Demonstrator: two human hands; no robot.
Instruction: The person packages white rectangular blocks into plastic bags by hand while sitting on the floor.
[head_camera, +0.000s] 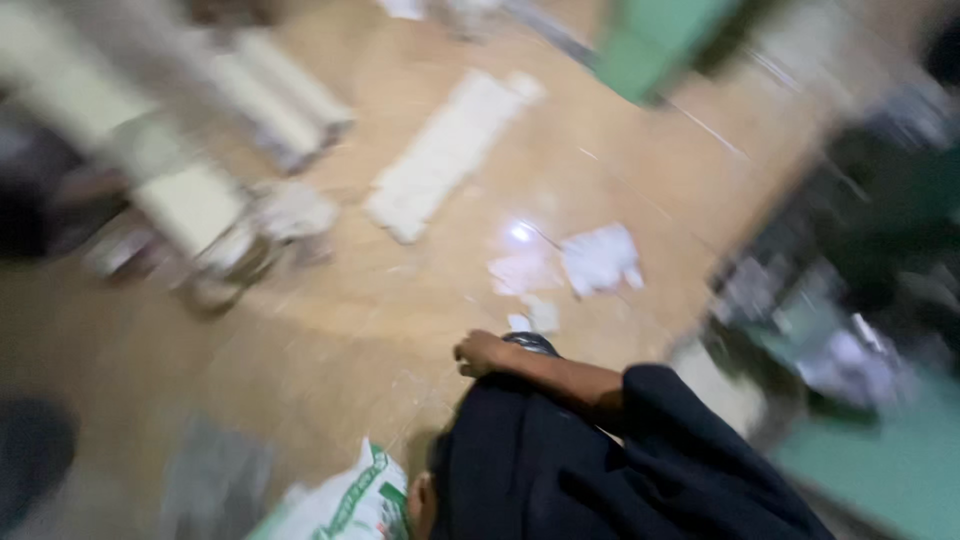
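Right hand (482, 353) curled on dark garment (530, 460) (blurred) | sack (345, 505) beside

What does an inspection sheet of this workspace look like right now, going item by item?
Surface: tan wooden floor, heavily motion-blurred.
Job's things: small dark round object beside the right hand; what it is cannot be told.
Clutter: long white slab, white paper scraps, pale boards at left, white and green sack at the bottom edge.
Hands: right hand curled, fist-like, on dark fabric; grip unclear. Left hand not in view.
Cables: thin light line across the floor, too blurred to identify.
Surroundings: green shape at top, dark jumble at right.
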